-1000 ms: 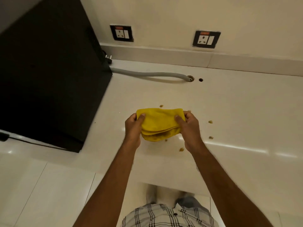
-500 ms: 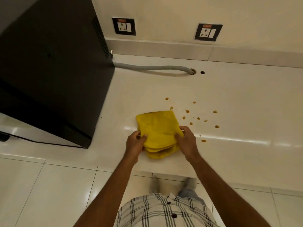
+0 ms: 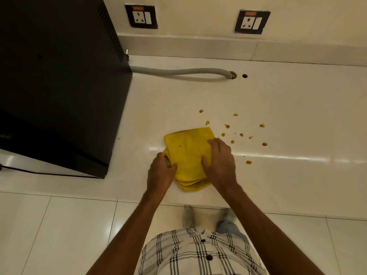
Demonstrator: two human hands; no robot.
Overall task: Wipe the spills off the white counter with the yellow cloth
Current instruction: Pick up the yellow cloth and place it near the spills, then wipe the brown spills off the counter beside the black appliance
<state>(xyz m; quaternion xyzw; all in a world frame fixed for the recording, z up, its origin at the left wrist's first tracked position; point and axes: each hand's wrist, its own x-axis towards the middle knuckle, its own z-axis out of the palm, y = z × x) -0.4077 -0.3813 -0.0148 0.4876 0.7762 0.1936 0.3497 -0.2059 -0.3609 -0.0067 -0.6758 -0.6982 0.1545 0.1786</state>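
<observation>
A folded yellow cloth (image 3: 187, 153) lies flat on the white counter (image 3: 288, 108) near its front edge. My right hand (image 3: 219, 163) rests palm down on the cloth's right half, fingers spread over it. My left hand (image 3: 161, 171) pinches the cloth's left edge with curled fingers. Several small brown spills (image 3: 232, 133) dot the counter just right of and beyond the cloth; one drop (image 3: 248, 162) lies nearer the front.
A large black appliance (image 3: 59, 82) stands on the counter at the left. A grey corrugated hose (image 3: 178, 72) runs from it to a hole (image 3: 232, 74) by the back wall. Two wall sockets (image 3: 141, 16) sit above. Tiled floor lies below the counter's edge.
The cloth was held up in both hands, then came down onto the counter. My right hand has shifted from gripping its edge to pressing flat on top.
</observation>
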